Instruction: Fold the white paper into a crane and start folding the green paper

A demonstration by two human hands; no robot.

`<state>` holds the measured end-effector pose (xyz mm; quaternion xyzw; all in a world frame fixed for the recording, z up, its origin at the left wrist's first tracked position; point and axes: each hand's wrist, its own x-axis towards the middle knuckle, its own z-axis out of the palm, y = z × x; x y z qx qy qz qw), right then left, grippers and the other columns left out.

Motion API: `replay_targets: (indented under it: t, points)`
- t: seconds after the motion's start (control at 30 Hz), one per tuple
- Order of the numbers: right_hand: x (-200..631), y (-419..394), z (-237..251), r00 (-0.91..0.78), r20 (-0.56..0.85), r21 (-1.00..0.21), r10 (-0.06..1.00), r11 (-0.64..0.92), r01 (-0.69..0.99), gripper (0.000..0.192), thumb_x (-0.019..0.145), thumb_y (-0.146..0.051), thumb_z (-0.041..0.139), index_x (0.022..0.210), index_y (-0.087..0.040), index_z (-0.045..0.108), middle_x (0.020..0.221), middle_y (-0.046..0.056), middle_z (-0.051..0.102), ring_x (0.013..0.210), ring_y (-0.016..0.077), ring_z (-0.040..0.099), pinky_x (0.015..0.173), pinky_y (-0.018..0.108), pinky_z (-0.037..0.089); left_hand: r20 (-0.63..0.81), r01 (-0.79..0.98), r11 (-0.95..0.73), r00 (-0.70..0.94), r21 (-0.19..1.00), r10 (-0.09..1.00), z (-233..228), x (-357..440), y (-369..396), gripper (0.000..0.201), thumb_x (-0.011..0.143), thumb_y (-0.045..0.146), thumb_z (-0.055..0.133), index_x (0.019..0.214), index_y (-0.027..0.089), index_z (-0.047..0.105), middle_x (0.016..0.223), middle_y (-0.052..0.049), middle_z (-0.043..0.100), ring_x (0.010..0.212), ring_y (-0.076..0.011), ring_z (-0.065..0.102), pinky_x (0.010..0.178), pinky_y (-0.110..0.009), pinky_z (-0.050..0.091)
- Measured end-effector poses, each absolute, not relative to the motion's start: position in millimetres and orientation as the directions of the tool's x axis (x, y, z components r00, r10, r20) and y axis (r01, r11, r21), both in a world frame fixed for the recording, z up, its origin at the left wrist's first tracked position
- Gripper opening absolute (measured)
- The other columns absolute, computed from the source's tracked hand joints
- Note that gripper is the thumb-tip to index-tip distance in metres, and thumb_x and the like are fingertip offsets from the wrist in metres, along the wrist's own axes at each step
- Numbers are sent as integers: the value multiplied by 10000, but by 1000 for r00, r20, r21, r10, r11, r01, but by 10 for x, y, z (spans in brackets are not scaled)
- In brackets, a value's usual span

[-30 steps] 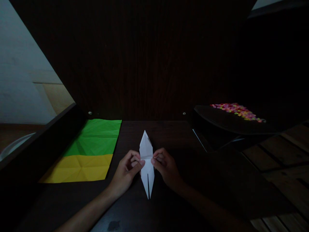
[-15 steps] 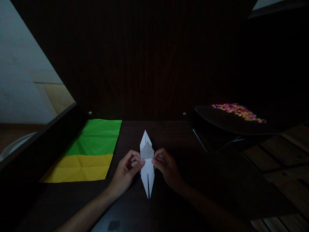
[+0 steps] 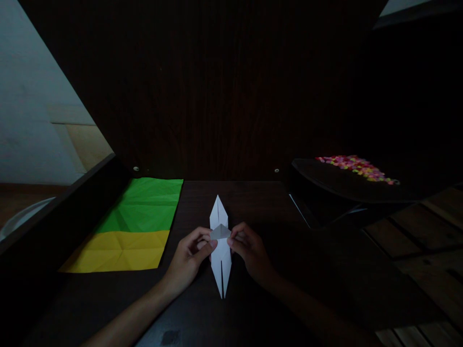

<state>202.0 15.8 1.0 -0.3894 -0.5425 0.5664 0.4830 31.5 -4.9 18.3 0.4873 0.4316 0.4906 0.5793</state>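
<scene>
- Clearly, the folded white paper (image 3: 221, 255) lies near the middle of the tabletop (image 3: 195, 313), its long axis running from the front toward the back edge.
- Its single point faces the back edge; its two slim points, a narrow gap between them, face the front.
- Across its middle, a greyer triangular flap (image 3: 221, 232) peaks toward the back edge.
- The left hand (image 3: 197, 246) is nearly closed, fingers curled, pinching the paper's left side with the thumb on top.
- The right hand (image 3: 249, 248) is likewise nearly closed, thumb and forefinger pinching the right side beside the flap.
- Toward the tabletop's back left corner lies a creased green sheet (image 3: 144, 205); a yellow sheet (image 3: 123, 251) adjoins its front side, along the left edge.
- Past the right part of the back edge, small colourful pieces (image 3: 356, 167) form a strip on a dark surface.
</scene>
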Motion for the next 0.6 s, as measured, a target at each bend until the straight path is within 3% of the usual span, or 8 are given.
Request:
replay_targets:
  t: [0.3, 0.5, 0.6]
  points:
    - [2018, 150, -19, -258, 95, -987, 961, 57, -150, 139, 815, -273, 597, 938, -218, 561, 723, -24, 565, 657, 140, 553, 587, 245, 429, -89, -67, 94, 74, 993, 993, 199, 295, -53, 221, 726, 344, 740, 843, 157, 747, 788, -41, 733, 761, -211, 654, 714, -292, 497]
    - [2044, 141, 63, -280, 137, -990, 950, 139, -14, 164, 853, -303, 569, 764, -198, 659, 688, -14, 518, 637, 132, 511, 574, 242, 404, -80, -67, 85, 80, 994, 994, 229, 292, -43, 224, 748, 342, 725, 878, 164, 768, 827, -49, 748, 785, -223, 656, 746, -306, 497]
    - [2064, 143, 88, -315, 151, -985, 937, 170, 33, 212, 873, -296, 541, 860, -213, 735, 733, 1, 530, 660, 138, 515, 582, 249, 398, -75, -88, 81, 68, 993, 995, 234, 288, -44, 202, 750, 308, 721, 893, 175, 771, 876, -57, 751, 861, -248, 656, 805, -329, 491]
